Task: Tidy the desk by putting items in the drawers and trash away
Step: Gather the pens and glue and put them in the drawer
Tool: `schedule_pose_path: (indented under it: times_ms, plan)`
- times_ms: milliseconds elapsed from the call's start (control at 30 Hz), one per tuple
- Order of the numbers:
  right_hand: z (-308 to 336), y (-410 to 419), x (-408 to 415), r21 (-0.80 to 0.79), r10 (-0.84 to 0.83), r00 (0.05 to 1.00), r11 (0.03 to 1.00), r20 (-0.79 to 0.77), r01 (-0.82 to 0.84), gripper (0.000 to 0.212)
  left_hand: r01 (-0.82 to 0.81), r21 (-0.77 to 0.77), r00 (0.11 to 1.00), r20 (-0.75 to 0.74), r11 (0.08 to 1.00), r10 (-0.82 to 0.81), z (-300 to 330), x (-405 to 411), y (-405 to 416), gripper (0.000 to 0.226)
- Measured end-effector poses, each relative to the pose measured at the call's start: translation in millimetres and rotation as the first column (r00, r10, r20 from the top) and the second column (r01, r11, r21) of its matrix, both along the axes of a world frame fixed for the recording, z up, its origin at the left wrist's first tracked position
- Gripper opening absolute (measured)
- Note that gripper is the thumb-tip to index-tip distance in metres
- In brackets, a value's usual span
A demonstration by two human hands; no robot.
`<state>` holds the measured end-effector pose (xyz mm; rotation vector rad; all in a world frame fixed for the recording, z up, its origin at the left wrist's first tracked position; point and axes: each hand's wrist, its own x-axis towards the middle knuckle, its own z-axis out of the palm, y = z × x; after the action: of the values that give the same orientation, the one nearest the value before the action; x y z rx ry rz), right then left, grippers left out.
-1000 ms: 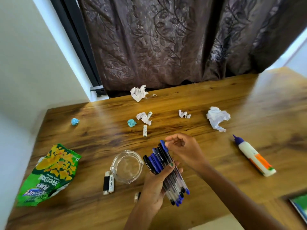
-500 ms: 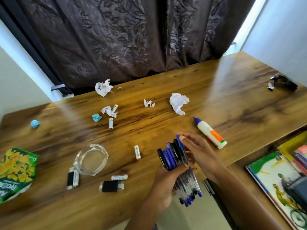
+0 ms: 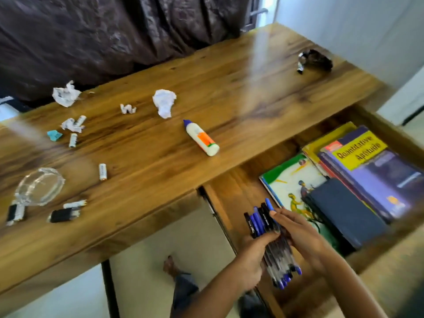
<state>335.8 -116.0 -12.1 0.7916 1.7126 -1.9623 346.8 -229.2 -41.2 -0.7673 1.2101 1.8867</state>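
Pens over the open drawer
Left hand grips the pen bundle, right hand curled alongside it (caps point away, tips toward the person).

pens: blue and black caps; glue bottle: white, orange label, blue cap; desk: brown woodgrain

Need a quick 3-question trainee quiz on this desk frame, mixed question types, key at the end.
1. True or false: the glue bottle stands upright on the desk.
2. Multiple choice: the bundle of pens is held over A) the glass ashtray, B) the open drawer, C) the crumpled paper.
3. Fill in: the left hand and right hand both hold the ____.

Key: 1 false, it lies on its side; 2 B; 3 pens.
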Motion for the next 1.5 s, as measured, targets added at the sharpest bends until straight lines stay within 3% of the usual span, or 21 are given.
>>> schedule_pose_path:
  times_ms: [100,200,300,467,600,667,867,1067,1167,1233,1300,1367,1400,1433,1500]
  plan:
    - [-27,28,19,-0.039,-0.034,0.996,0.999,0.087,0.037,0.02,0.009,0.009,0.996,0.087,1.0,-0.01,-19,12,34,0.015]
    - [-49,45,27,-0.061,-0.049,0.989,0.996,0.136,0.058,0.023,0.029,0.009,0.986,0.162,1.0,-0.03,-29,18,47,0.023]
    - [-65,50,30,-0.048,0.03,0.985,0.999,0.167,-0.022,0.028,0.001,-0.013,0.982,0.188,1.0,0.001,-36,21,49,0.025]
    - [-76,38,24,-0.078,0.057,0.979,0.996,0.195,-0.042,0.021,-0.032,-0.148,0.979,0.193,0.988,0.061,-41,18,52,0.027]
    - [-81,33,22,-0.004,0.088,0.971,0.996,0.223,-0.089,0.021,-0.07,-0.292,0.98,0.16,0.954,0.121,-48,22,53,0.021]
    - [-84,31,24,0.038,0.106,0.974,0.992,0.201,-0.116,0.023,-0.086,-0.36,0.981,0.13,0.929,0.141,-52,26,54,0.028]
    - [-87,28,32,0.24,0.182,0.98,0.951,0.078,-0.195,0.016,-0.143,-0.414,0.977,0.089,0.899,0.196,-31,29,54,0.042]
    - [-93,39,36,0.436,0.261,0.962,0.859,0.077,-0.268,0.018,-0.046,-0.501,0.997,0.035,0.864,0.073,-6,38,57,0.069]
    - [-94,44,38,0.537,0.346,0.934,0.772,0.091,-0.339,0.018,0.0,-0.576,0.993,-0.097,0.818,-0.069,-3,40,57,0.072]
    - [-95,48,41,0.634,0.397,0.912,0.679,0.105,-0.369,0.022,0.106,-0.679,0.92,-0.211,0.726,-0.331,-10,37,53,0.073]
    - [-98,49,43,0.694,0.468,0.876,0.592,0.117,-0.409,0.027,0.208,-0.835,0.707,-0.232,0.51,-0.668,-22,30,47,0.072]
    - [-98,49,44,0.7,0.508,0.849,0.554,0.144,-0.45,0.028,0.214,-0.966,0.373,-0.057,0.146,-0.926,-32,24,39,0.07]
    - [-97,48,45,0.703,0.518,0.841,0.541,0.155,-0.462,0.027,0.197,-0.98,0.212,0.083,-0.041,-0.974,-36,22,36,0.07]
    - [-98,48,45,0.71,0.528,0.834,0.526,0.159,-0.468,0.026,0.186,-0.96,0.09,0.229,-0.209,-0.969,-37,21,33,0.072]
    - [-99,48,44,0.721,0.543,0.824,0.505,0.163,-0.475,0.028,0.179,-0.867,-0.044,0.465,-0.465,-0.884,-39,23,30,0.078]
